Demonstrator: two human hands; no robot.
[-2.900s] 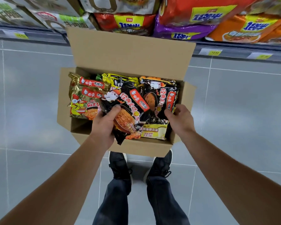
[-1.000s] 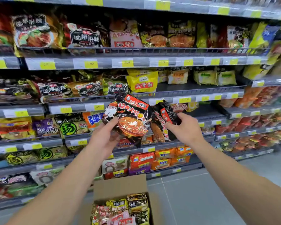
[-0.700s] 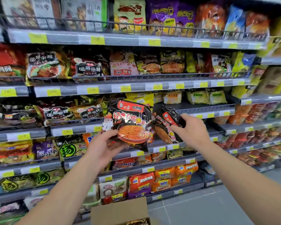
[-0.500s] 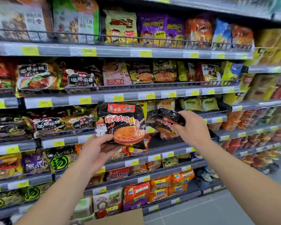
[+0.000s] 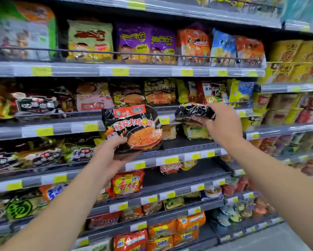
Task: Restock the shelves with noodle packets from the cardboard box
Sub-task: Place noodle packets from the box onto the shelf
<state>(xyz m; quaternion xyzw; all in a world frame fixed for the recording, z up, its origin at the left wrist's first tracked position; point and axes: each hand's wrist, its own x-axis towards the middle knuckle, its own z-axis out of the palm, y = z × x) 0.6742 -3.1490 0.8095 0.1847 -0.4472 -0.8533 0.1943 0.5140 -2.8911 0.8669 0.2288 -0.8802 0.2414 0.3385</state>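
**Two packets up, two loose holds**

Your left hand [image 5: 110,156] pinches the black noodle packet [image 5: 134,129] by its lower corner only, at 7 o'clock of the packet; the slick film could slide out as you reach. Your right hand [image 5: 222,124] is clamped on a second black packet [image 5: 193,113], tilted flat, at 3 o'clock of the first. Just beyond it, the half-empty shelf [image 5: 184,144] holds yellow packets [image 5: 195,132] you could knock backward. The cardboard box is out of view.

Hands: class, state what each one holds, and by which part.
The left hand grips a black noodle packet by its lower left corner. The right hand grips a second black packet by its right end.
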